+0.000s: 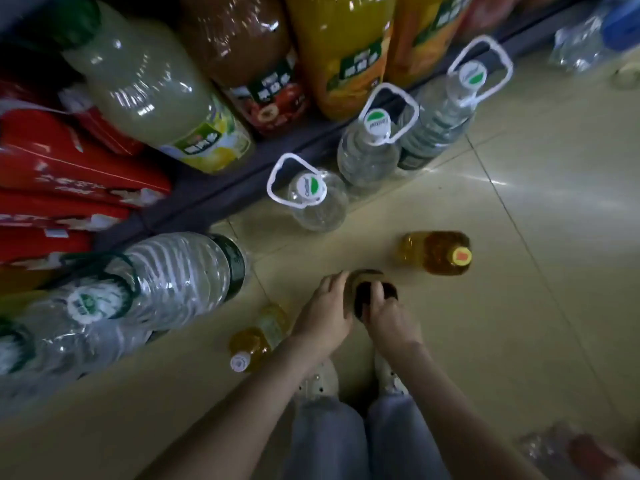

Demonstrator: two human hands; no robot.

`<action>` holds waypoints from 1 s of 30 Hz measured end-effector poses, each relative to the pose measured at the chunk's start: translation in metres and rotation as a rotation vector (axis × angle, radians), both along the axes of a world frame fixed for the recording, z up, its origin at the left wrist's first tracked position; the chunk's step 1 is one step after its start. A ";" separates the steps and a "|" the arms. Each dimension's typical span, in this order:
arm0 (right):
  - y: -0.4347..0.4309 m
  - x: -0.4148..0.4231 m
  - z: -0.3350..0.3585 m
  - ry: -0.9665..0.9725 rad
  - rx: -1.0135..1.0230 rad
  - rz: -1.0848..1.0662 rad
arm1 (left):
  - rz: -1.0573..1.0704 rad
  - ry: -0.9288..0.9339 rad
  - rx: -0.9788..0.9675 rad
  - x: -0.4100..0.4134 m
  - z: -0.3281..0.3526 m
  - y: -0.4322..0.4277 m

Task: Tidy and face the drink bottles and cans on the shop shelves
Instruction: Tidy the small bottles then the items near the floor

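A dark drink bottle stands on the tiled floor in front of me, mostly hidden by my hands. My left hand wraps round its left side. My right hand grips its top and right side. A yellow drink bottle with an orange cap stands on the floor beyond it to the right. Another yellow bottle with a white cap lies by my left forearm. Three large water jugs with white handles stand along the shelf base.
The bottom shelf holds big juice bottles, pale yellow, brown-red and orange, beside red cartons. Large water bottles lean out at the left. More wrapped water bottles sit far right. My shoes stand below my hands.
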State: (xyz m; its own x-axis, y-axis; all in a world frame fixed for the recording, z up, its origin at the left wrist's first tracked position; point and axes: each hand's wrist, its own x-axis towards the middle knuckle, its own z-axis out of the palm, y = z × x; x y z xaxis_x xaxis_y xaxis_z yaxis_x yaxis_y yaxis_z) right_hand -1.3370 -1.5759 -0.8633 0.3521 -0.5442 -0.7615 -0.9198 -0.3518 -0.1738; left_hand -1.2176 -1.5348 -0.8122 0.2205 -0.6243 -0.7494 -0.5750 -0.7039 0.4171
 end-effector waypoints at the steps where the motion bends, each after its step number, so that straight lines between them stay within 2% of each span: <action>1: 0.002 -0.001 -0.001 -0.024 -0.021 0.014 | -0.013 0.001 -0.014 -0.001 -0.004 0.000; 3: 0.002 -0.003 0.011 -0.095 -0.016 -0.083 | -0.108 -0.002 -0.025 -0.005 -0.005 0.003; 5: -0.003 -0.001 0.044 -0.245 -0.076 -0.228 | -0.316 -0.048 -0.051 -0.004 0.003 0.007; 7: -0.005 0.001 0.097 -0.422 -0.129 -0.237 | -0.438 -0.049 -0.144 0.002 0.025 0.011; 8: -0.008 0.001 0.128 -0.480 -0.123 -0.246 | -0.424 -0.013 -0.224 0.006 0.041 0.012; 10: -0.020 0.004 0.192 -0.525 -0.054 -0.320 | -0.275 0.084 -0.394 0.014 0.087 0.008; 12: -0.037 0.009 0.250 -0.577 -0.009 -0.388 | -0.078 0.125 -0.477 0.018 0.145 0.002; 16: -0.073 0.029 0.347 -0.814 0.132 -0.549 | 0.348 0.184 -0.416 0.031 0.255 -0.020; 19: -0.087 0.027 0.395 -0.819 0.217 -0.561 | 0.670 0.433 -0.405 0.052 0.321 -0.031; 21: -0.088 0.029 0.425 -0.785 0.376 -0.522 | 0.764 0.595 -0.433 0.066 0.360 -0.031; 24: -0.078 0.045 0.467 -0.762 0.608 -0.527 | 0.846 0.725 -0.420 0.076 0.408 -0.026; 28: -0.068 0.072 0.505 -0.884 0.637 -0.597 | 0.987 0.667 -0.532 0.087 0.457 -0.019; 30: -0.064 0.085 0.517 -0.968 0.678 -0.624 | 0.970 0.646 -0.597 0.095 0.471 -0.010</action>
